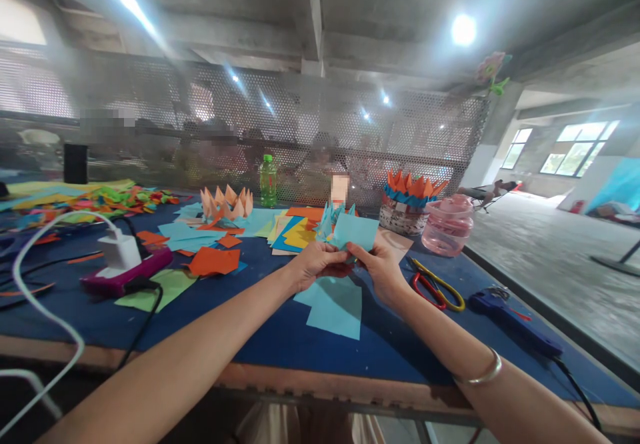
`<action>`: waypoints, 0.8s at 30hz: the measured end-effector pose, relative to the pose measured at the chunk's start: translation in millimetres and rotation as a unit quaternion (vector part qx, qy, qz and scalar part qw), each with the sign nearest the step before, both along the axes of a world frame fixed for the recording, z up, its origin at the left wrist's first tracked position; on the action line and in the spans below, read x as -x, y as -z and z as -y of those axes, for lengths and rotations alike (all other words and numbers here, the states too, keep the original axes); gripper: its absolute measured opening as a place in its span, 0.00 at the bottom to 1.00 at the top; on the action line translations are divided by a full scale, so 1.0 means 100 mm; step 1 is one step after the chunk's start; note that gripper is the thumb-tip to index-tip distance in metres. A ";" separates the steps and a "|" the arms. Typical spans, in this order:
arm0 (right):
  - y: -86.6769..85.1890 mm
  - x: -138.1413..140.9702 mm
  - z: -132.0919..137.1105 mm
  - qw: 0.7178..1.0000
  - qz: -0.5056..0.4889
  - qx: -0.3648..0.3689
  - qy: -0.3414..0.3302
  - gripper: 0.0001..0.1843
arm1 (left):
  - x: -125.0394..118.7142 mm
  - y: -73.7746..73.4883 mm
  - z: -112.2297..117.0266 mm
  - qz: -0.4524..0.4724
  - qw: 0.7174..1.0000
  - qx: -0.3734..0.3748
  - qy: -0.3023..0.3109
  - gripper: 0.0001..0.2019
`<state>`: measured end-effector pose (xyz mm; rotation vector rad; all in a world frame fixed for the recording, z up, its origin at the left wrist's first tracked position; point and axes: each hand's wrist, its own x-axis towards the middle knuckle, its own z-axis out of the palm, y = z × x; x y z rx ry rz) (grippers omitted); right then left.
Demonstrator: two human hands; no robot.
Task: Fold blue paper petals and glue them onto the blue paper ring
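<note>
A light blue sheet of paper (pixel 356 229) is held up over the table between both of my hands. My left hand (pixel 320 259) pinches its lower left part, thumb on top. On the lower right edge, my right hand (pixel 376 264) grips the same sheet with thumb and fingers closed. Below the hands, more light blue paper sheets (pixel 336 311) lie overlapping on the table. Just behind the held sheet stands a folded light blue paper piece (pixel 326 223), partly hidden.
Red and yellow scissors (pixel 437 287) and a blue glue gun (pixel 517 321) lie at right. Behind stand a pink jug (pixel 449 227), an orange-and-blue paper-topped container (pixel 405 211), a peach paper crown (pixel 227 205) and a green bottle (pixel 269 183). A purple power strip (pixel 125 274) with cables sits left.
</note>
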<state>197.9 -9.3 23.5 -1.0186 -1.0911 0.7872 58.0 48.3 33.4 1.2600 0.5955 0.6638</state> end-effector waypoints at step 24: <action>0.01 -0.01 -0.03 0.998 -0.049 -0.018 -0.026 0.16 | 0.00 -0.02 0.04 0.011 0.999 -0.046 0.004 0.20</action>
